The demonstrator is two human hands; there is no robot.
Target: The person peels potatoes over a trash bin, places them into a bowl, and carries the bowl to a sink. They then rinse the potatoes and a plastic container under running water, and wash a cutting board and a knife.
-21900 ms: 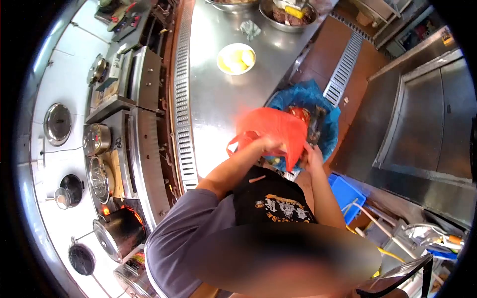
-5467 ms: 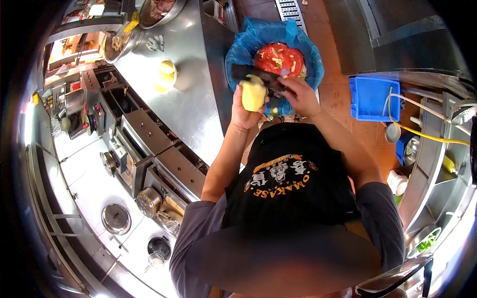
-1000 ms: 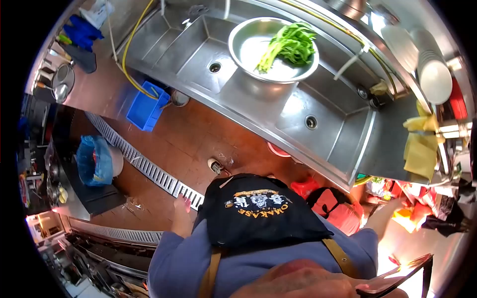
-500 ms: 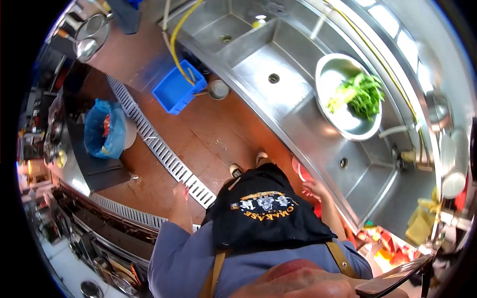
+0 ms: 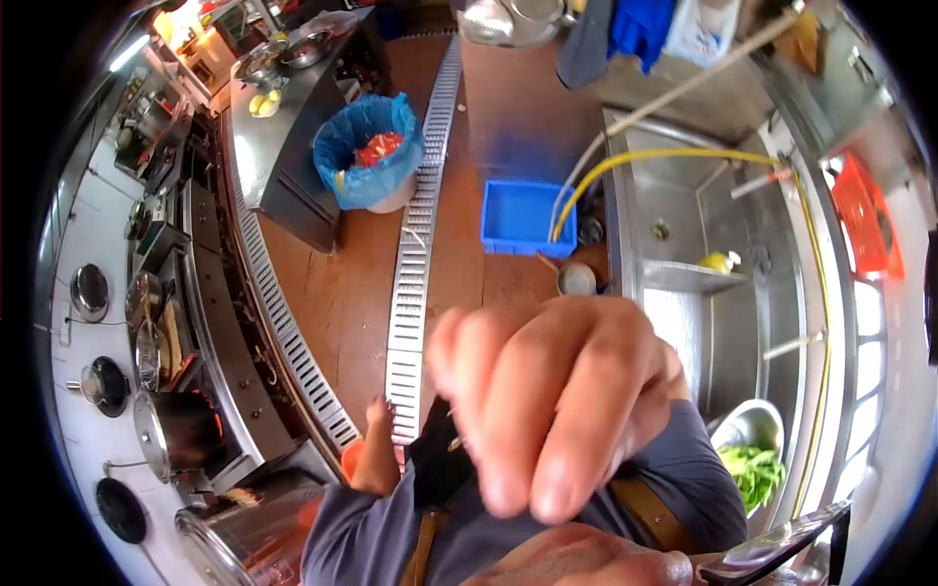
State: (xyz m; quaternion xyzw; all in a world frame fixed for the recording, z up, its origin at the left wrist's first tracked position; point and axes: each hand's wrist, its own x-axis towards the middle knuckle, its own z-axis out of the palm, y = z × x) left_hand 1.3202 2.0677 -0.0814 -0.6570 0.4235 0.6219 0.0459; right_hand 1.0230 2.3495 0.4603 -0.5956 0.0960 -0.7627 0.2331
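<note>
Close in front of the camera is my right hand, large and slightly blurred. Its fingers are bent and pressed together, pointing down toward my face; what lies inside them, if anything, is hidden. My left hand hangs low beside the metal floor drain, small in view, fingers loosely apart and nothing seen in it. Between the arms is my dark apron, mostly covered by the right hand. At the lower right, a steel bowl of green leafy vegetables rests at the sink.
A blue crate and a small pot are on the floor by the sinks. A bin with a blue bag stands left of the drain. Stoves with a large pot line the left. A yellow hose crosses the sink.
My right hand has risen from beside the apron to just before the camera. The view has turned, so the sinks stand at the right and the stoves show more at the left.
</note>
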